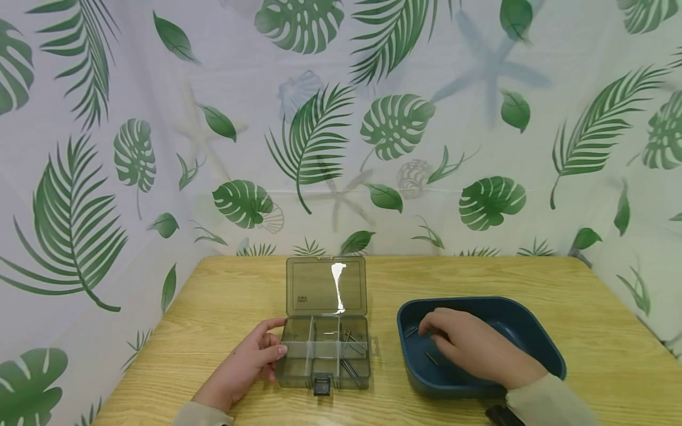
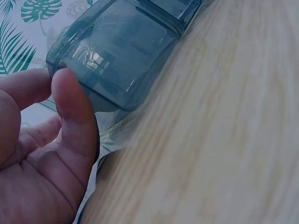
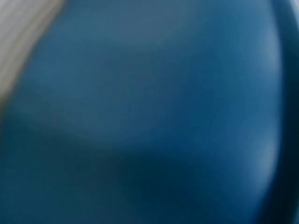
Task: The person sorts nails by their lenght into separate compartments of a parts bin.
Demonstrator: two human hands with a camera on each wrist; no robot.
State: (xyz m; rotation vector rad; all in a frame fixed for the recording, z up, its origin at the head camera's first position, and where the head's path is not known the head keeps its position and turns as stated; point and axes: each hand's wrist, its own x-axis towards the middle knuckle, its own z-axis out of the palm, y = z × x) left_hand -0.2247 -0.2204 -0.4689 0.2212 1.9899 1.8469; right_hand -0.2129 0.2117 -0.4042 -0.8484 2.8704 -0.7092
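Observation:
A smoky, see-through compartment box point(image 1: 323, 350) stands on the table, its hinged lid point(image 1: 319, 286) laid back behind it. Thin metal rods point(image 1: 350, 368) lie in both right-hand compartments; the others show none. At the box's left side my left hand point(image 1: 250, 358) holds the wall between thumb and fingers, seen also in the left wrist view beside the box's corner point(image 2: 117, 60). Over the blue tray point(image 1: 482, 387) my right hand point(image 1: 474, 343) reaches in with bent fingers and a gap at the thumb. Loose rods point(image 1: 431, 358) lie near its fingertips. Nothing shows in its grasp.
The wooden table point(image 1: 240, 284) bears the box at the middle and the tray to its right. A latch point(image 1: 322, 386) juts from the box's front. A leaf-print cloth point(image 1: 341, 148) hangs behind the table. The right wrist view is blurred, filled by the tray point(image 3: 154, 93).

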